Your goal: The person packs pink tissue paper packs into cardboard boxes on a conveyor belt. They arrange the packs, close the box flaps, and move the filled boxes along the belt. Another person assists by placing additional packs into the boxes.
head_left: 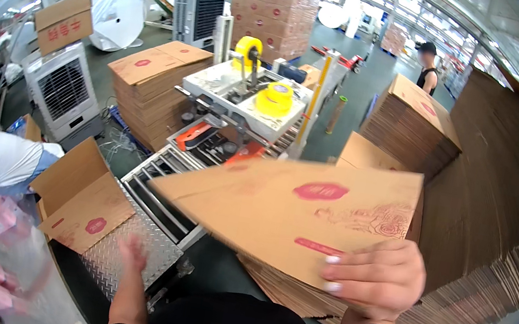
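My right hand (381, 275) grips the lower right edge of a flat, folded cardboard box (251, 209) with red print. Its fingers lie over the printed face, and the sheet is raised in front of me, tilted. My left hand (133, 252) holds nothing; its fingers look stretched out, though blurred. It is above a diamond-plate metal table (152, 247), close to an opened cardboard box (84, 205) with raised flaps. Behind the sheet, a carton-sealing machine (243, 94) carries rolls of yellow tape (275, 99).
A tall stack of flattened cartons (478, 288) stands close on my right. A roller conveyor (164, 177) runs from the metal table to the machine. At the left, a person (3, 174) bends over pink packages (6, 219). More carton stacks (151, 89) stand beyond.
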Demonstrator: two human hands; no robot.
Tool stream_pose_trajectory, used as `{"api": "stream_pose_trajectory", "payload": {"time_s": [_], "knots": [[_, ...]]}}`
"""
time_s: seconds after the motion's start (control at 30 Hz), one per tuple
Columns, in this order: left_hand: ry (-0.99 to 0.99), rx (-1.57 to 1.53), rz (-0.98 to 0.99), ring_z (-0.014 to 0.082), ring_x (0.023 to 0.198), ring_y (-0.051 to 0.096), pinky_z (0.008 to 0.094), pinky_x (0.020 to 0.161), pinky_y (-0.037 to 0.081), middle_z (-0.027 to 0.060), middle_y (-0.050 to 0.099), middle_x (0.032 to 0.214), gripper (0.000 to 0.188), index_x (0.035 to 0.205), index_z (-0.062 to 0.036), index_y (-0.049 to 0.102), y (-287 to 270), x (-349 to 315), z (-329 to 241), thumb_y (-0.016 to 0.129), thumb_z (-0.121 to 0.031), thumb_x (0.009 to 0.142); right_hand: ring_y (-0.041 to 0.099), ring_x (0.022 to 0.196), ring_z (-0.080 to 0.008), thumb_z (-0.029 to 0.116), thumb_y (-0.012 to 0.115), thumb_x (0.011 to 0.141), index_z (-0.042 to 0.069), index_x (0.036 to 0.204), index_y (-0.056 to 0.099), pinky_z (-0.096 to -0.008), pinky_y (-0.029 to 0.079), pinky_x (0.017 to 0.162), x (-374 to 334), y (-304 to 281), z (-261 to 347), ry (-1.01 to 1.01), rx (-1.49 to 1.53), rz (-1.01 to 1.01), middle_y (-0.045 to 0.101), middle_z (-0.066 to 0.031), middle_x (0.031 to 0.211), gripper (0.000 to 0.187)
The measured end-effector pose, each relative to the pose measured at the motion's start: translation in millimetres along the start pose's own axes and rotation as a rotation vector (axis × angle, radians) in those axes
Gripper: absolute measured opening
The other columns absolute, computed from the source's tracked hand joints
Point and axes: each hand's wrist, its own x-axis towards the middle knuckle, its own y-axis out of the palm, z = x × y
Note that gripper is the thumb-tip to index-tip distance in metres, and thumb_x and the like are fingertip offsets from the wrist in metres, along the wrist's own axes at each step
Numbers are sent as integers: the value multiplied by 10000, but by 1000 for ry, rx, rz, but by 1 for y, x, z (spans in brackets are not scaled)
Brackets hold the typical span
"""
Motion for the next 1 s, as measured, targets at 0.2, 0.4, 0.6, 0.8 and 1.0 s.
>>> {"api": "stream_pose_trajectory", "payload": {"time_s": [0.2, 0.4, 0.6, 0.8, 1.0], "knots": [[624, -478, 107, 219, 1296, 516, 405, 1099, 408, 69, 573, 1382, 696, 1441, -107, 475, -42, -86, -220, 429, -640, 995, 738, 924, -250, -4, 758, 798, 9, 969, 740, -349, 576, 690, 33, 76, -100, -150, 913, -9, 739, -194, 1029, 172], [695, 11, -308, 183, 1334, 427, 581, 1042, 374, 16, 484, 1404, 704, 1446, -244, 385, -199, -55, -294, 549, -688, 925, 667, 857, -272, 301, 814, 816, 70, 901, 703, -370, 532, 768, 30, 313, -172, 555, 14, 397, 687, -119, 854, 270], [595, 386, -476, 270, 1445, 279, 601, 1047, 338, 70, 279, 1578, 887, 1549, -267, 189, -238, -51, -298, 733, -462, 876, 661, 995, -357, 628, 664, 853, 29, 983, 716, -416, 524, 885, 53, 442, -191, 783, 109, 630, 686, -190, 984, 616], [521, 145, -116, 257, 1426, 299, 424, 1107, 352, 73, 165, 1632, 1003, 1582, -256, 89, -199, -59, -307, 765, -164, 846, 689, 829, -322, 714, 662, 798, 3, 1012, 740, -391, 538, 798, 115, 442, -201, 1243, 222, 926, 706, -185, 837, 747], [481, 142, -169, 276, 1390, 365, 471, 1120, 342, 84, 256, 1557, 1029, 1585, -289, 17, -161, -100, -304, 661, -37, 823, 692, 770, -377, 642, 629, 869, -13, 863, 735, -438, 524, 707, 138, 474, -254, 812, -148, 650, 693, -219, 760, 663]]}}
